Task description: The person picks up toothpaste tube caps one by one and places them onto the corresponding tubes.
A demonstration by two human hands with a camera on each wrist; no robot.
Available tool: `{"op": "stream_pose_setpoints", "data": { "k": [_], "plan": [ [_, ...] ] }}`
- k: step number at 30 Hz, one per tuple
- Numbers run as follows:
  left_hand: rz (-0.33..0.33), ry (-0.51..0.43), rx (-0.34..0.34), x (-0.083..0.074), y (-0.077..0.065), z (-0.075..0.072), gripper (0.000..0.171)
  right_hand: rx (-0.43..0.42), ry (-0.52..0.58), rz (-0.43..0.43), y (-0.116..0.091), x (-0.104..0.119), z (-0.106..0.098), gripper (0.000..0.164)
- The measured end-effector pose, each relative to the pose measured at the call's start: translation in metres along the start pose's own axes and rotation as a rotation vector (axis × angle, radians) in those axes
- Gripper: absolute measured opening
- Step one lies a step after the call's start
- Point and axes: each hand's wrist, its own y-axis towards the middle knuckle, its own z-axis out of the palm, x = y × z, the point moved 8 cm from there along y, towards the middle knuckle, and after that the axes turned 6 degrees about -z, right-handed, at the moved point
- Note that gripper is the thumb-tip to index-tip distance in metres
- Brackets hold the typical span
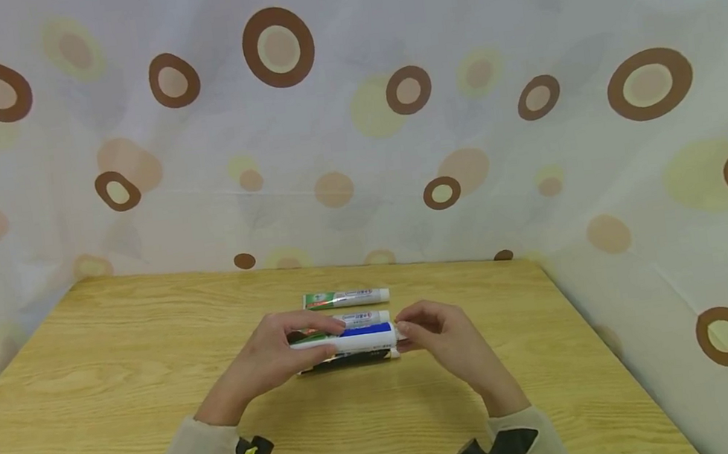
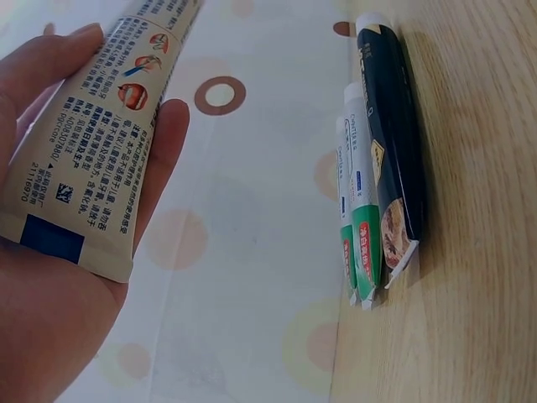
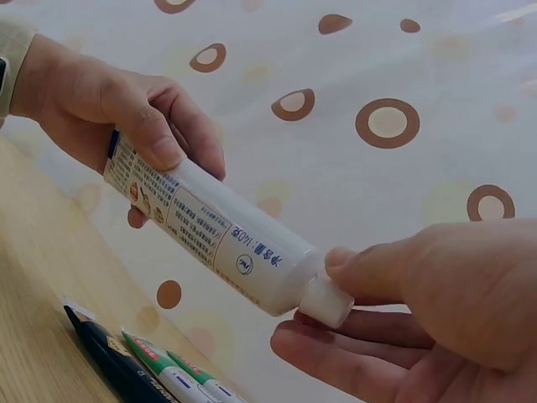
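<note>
Held above the table is a white and blue toothpaste tube, printed with small text and pictures on the side that the wrist views show. My left hand grips its flat end, thumb on one face and fingers on the other. At the other end my right hand pinches the white cap between thumb and fingers. The cap sits at the tube's neck. Below lie a black toothpaste tube and two green and white toothpaste tubes, side by side in the left wrist view.
The wooden table carries the lying tubes near its middle. Behind it and along its sides hangs a pale sheet with brown and beige circles. Black straps are fixed around both sleeves.
</note>
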Motion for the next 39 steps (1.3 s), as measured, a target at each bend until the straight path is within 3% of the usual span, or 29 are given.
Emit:
{"op": "stream_pose_setpoints", "data": {
  "k": [6, 20, 39],
  "plan": [
    [-0.007, 0.010, -0.004, 0.0012, 0.0004, -0.0006, 0.022, -0.005, -0.079, -0.052, -0.0004, 0.0055, -0.0010, 0.017],
    [0.000, 0.011, 0.000, -0.0023, -0.0027, -0.0017, 0.023, 0.023, 0.036, -0.024, 0.0004, 0.0004, 0.0033, 0.018],
    [-0.019, -0.003, 0.008, 0.0010, -0.0023, -0.0013, 0.023, 0.083, 0.061, 0.011, -0.0027, -0.0032, 0.0062, 0.022]
  ]
}}
